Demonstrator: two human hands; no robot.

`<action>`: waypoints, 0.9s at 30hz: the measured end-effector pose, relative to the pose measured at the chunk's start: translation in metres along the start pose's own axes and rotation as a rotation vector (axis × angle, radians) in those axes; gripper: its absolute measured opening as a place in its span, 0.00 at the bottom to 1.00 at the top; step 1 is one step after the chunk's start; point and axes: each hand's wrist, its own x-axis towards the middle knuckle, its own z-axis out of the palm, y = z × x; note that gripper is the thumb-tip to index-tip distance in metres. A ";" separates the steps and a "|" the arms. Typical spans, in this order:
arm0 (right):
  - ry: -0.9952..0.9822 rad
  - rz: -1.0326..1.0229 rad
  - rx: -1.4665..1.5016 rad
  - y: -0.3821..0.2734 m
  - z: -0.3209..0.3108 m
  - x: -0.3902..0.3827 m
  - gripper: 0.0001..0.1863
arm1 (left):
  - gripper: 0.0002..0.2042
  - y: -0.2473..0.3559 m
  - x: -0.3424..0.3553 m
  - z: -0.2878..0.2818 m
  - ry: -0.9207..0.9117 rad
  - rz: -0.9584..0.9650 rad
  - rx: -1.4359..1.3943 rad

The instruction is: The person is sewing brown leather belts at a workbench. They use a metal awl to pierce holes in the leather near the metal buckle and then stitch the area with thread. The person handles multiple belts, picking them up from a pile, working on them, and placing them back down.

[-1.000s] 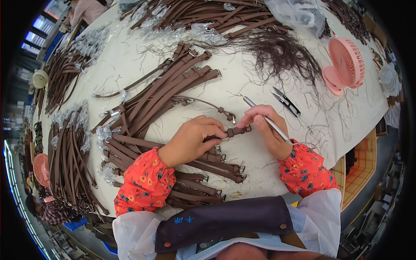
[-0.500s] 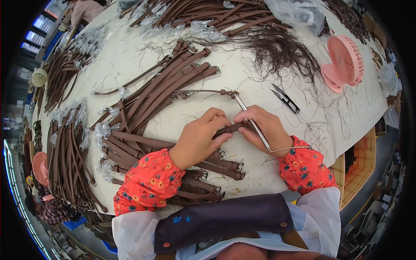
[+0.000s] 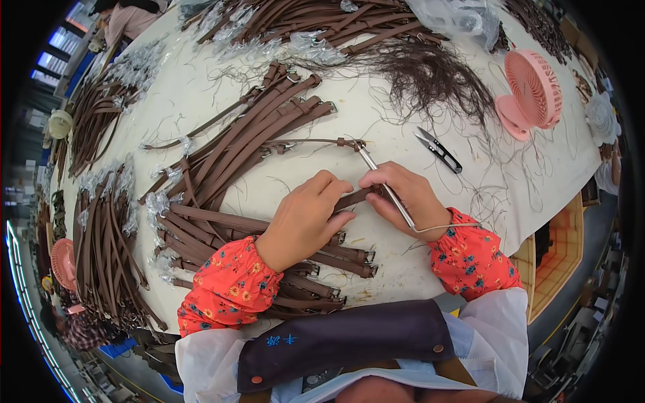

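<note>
Looking down, I see a pale desk (image 3: 403,101) spread with brown straps (image 3: 255,141), a pink fan (image 3: 534,91) far right. Snips (image 3: 438,149) lie just beyond my right hand. My left hand (image 3: 302,218) is pinched on one strap end (image 3: 353,199), which runs left-right between both hands. My right hand (image 3: 406,198) is closed round a thin metal tool (image 3: 379,181) slanting up-left. Bare cloth lies ahead; the desk edge is near right.
</note>
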 end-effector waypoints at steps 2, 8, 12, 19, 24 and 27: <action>0.003 0.005 -0.009 0.000 0.000 0.000 0.15 | 0.13 -0.002 -0.001 0.003 -0.005 0.001 -0.005; 0.093 0.123 0.120 0.001 0.004 -0.005 0.12 | 0.09 -0.001 -0.002 0.006 0.032 -0.007 -0.008; 0.177 0.225 0.487 -0.007 0.003 -0.003 0.14 | 0.07 0.001 -0.002 0.010 0.094 0.063 0.162; 0.053 0.305 0.711 0.001 0.000 -0.006 0.13 | 0.05 0.000 -0.001 0.008 0.066 0.008 0.053; 0.021 0.402 0.680 -0.004 -0.002 -0.005 0.13 | 0.04 -0.006 0.000 0.005 0.065 -0.054 -0.008; 0.022 0.390 0.702 -0.001 0.000 -0.006 0.13 | 0.04 -0.006 0.001 0.004 0.064 -0.058 -0.031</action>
